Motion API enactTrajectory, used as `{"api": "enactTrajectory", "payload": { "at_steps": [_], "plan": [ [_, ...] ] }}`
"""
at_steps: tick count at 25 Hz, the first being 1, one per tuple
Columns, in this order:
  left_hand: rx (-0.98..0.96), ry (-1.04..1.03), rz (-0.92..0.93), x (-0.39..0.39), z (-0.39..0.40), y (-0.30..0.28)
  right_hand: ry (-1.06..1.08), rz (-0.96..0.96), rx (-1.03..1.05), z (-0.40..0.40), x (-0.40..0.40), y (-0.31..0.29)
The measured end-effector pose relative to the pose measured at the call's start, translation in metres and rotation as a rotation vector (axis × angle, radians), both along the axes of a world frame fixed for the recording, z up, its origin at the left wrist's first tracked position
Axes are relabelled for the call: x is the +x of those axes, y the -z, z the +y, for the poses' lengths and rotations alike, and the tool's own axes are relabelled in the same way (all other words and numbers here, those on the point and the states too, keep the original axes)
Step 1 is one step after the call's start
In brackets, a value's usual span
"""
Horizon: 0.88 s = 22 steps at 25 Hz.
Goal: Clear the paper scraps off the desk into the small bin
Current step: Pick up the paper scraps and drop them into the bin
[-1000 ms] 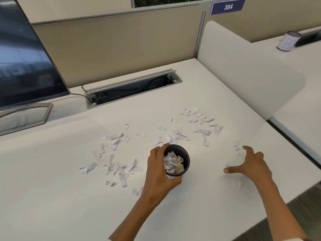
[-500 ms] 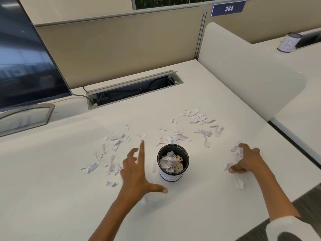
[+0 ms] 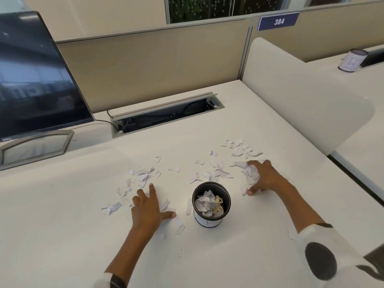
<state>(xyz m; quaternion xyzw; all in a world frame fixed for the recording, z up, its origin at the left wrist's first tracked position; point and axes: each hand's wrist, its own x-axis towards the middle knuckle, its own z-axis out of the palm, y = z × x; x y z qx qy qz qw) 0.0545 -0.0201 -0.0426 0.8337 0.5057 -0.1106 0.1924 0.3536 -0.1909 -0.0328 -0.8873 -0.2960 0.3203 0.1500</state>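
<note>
A small black mesh bin stands upright on the white desk, partly filled with crumpled paper. White paper scraps lie around it: a left cluster, a middle cluster just beyond the bin, and a far cluster. My left hand rests flat on the desk left of the bin, fingers spread over a few scraps. My right hand is to the bin's right and a little beyond it, fingers and thumb curved round a bunch of scraps against the desk.
A dark monitor on a grey stand fills the far left. An open cable trough runs along the back. A white rounded divider bounds the right side, with a labelled cup on the neighbouring desk.
My left hand let go of the bin and moved left, settling flat on the scraps. My right hand slid forward and left, gathering scraps under its fingers.
</note>
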Motion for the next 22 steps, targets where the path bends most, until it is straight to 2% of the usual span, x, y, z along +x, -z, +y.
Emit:
{"api": "enactTrajectory", "payload": {
  "at_steps": [5,12,18,22],
  "plan": [
    [-0.136,0.056,-0.171,0.041,-0.004,0.002,-0.245,0.018,0.000,0.040,-0.019,0.006],
    [-0.145,0.169,-0.402,0.067,-0.017,0.002,-0.491,-0.048,0.111,0.075,-0.061,0.016],
    [-0.293,-0.033,-0.695,0.077,-0.016,-0.010,-0.342,0.166,0.349,0.084,-0.072,-0.006],
    [-0.261,-0.066,-0.787,0.082,-0.012,-0.026,-0.247,0.315,0.468,0.083,-0.071,-0.028]
  ]
}}
